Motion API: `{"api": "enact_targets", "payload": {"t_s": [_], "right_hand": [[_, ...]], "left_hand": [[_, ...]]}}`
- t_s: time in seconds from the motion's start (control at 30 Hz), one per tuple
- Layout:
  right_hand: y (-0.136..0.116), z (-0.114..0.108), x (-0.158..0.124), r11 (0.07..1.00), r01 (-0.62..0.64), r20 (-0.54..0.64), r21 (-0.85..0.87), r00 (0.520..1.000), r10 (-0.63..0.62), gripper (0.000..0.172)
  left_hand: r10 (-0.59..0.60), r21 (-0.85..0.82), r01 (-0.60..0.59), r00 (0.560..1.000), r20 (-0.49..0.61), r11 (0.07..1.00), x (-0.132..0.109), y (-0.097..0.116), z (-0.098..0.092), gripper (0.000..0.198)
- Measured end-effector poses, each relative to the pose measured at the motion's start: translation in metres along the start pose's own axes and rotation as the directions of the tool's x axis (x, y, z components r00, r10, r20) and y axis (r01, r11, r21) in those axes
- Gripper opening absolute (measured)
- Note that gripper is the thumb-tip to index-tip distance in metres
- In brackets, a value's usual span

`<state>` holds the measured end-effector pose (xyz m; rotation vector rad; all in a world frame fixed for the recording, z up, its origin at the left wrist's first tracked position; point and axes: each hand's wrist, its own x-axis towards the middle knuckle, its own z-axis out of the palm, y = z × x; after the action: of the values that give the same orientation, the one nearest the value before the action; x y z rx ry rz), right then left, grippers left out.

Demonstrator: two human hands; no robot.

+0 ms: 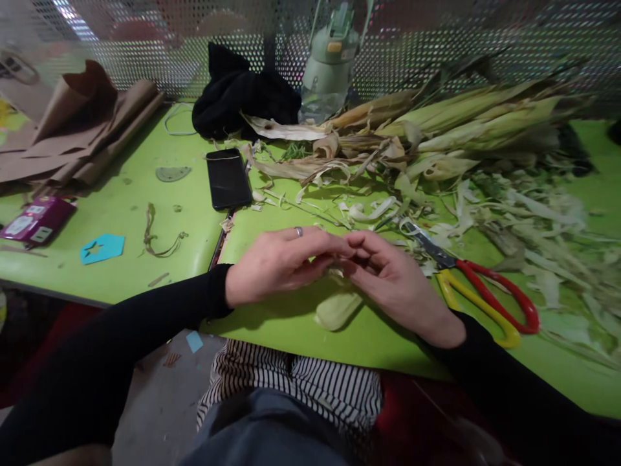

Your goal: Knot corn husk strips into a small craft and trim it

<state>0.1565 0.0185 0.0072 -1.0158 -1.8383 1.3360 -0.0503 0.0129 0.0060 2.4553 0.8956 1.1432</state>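
My left hand (286, 262), with a ring on one finger, meets my right hand (392, 278) over the green table (272, 330). The fingertips of both hands are pinched together. What lies between them is too small and too hidden to name. Just below the fingers is a pale green husk bundle (338, 309) with a rounded end, its upper part covered by my right hand. Scissors (449, 260) with one red and one yellow handle lie beside my right wrist, blades pointing up and left.
Corn husks (466, 123) and shredded strips (548, 220) spread behind and right. A phone (229, 180), black cloth (242, 94) and bottle (330, 61) stand or lie behind my hands. Brown paper (92, 129), a purple box (39, 221) and a blue cutout (102, 248) are left.
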Motion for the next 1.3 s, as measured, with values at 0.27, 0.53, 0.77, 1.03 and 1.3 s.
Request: {"api": "enact_targets", "payload": {"t_s": [0.27, 0.53, 0.77, 1.03, 1.3], "right_hand": [[-0.005, -0.003, 0.002, 0.996, -0.089, -0.015, -0.027, 0.996, 0.089, 0.022], [-0.005, -0.001, 0.0, 0.988, 0.013, -0.06, -0.152, 0.998, -0.023, 0.008], [-0.012, -0.005, -0.002, 0.969, 0.037, -0.083, -0.244, 0.995, -0.059, 0.014], [-0.01, -0.006, 0.0, 0.996, -0.088, -0.073, 0.005, 0.993, 0.088, 0.01], [-0.011, -0.005, 0.001, 0.976, -0.191, 0.073, 0.106, 0.98, 0.184, 0.021]], "left_hand": [[-0.03, 0.316, 0.003, 0.996, 0.079, 0.949, -0.006, 0.004, 0.003, 0.027], [-0.09, 0.226, 0.077, 0.995, 0.046, 0.971, -0.006, 0.007, 0.003, 0.023], [-0.078, 0.129, 0.076, 0.997, 0.013, 0.989, -0.005, 0.006, 0.003, 0.017], [-0.06, 0.227, 0.052, 0.998, 0.027, 0.972, -0.008, 0.007, 0.004, 0.019], [0.027, 0.28, -0.051, 0.996, 0.087, 0.959, -0.009, 0.007, -0.002, 0.025]]}}
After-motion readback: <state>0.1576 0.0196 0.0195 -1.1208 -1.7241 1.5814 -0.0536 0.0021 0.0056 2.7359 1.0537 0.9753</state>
